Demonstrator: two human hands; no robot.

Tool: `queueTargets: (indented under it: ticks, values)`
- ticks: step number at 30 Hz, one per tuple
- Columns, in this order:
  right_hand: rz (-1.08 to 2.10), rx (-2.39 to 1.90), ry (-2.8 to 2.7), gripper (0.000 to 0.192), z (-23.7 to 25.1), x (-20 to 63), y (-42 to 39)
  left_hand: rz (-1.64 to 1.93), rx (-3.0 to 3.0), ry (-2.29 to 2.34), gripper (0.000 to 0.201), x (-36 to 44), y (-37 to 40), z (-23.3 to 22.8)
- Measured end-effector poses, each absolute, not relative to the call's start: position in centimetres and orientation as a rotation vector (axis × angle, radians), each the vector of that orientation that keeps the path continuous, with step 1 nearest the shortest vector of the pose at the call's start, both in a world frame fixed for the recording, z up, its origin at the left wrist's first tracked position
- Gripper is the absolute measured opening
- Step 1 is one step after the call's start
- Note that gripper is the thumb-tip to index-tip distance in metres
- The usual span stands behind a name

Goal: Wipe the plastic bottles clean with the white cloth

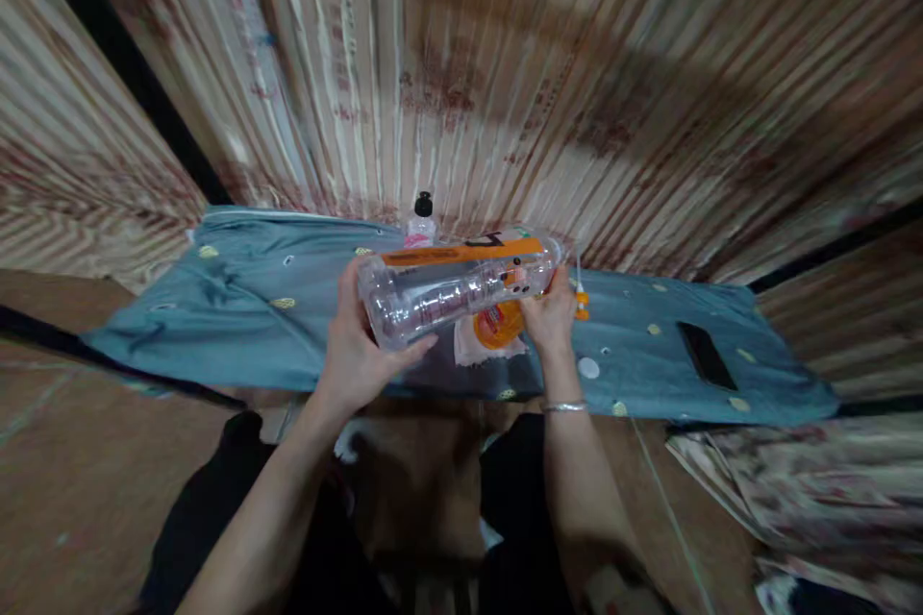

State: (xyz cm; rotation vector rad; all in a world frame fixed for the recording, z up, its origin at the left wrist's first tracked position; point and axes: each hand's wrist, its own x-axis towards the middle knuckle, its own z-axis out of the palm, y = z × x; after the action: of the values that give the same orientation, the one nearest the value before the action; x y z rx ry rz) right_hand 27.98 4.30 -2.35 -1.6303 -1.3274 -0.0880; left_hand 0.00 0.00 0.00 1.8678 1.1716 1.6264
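A large clear plastic bottle (454, 293) with an orange printed label is held sideways above the cloth-covered table. My left hand (357, 351) is wrapped round its wide left end, thumb underneath. Round the narrower right end, my right hand (552, 312) is closed, with a bracelet on that wrist. Below the bottle, an orange object (499, 325), which looks like a container of orange liquid, sits on a white tissue (468, 346). Part of it is hidden by the bottle. Just right of my right hand is a small orange nozzle-like piece (581, 305) with a white stem.
The narrow table wears a teal cloth (252, 336) with small yellow prints. A small bottle with a black cap (422, 216) stands at the back. To the right lie a white disc (588, 367) and a black phone (705, 356). A striped curtain (461, 67) hangs behind.
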Motion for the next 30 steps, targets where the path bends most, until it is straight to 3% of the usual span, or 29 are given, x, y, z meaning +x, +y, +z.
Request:
queueTargets:
  ticks: [30]
  values:
    - [-0.083, -1.661, -1.342, 0.045, -2.18, 28.02, 4.17, 1.640, 1.943, 1.171, 0.106, -0.23, 0.31, -0.51]
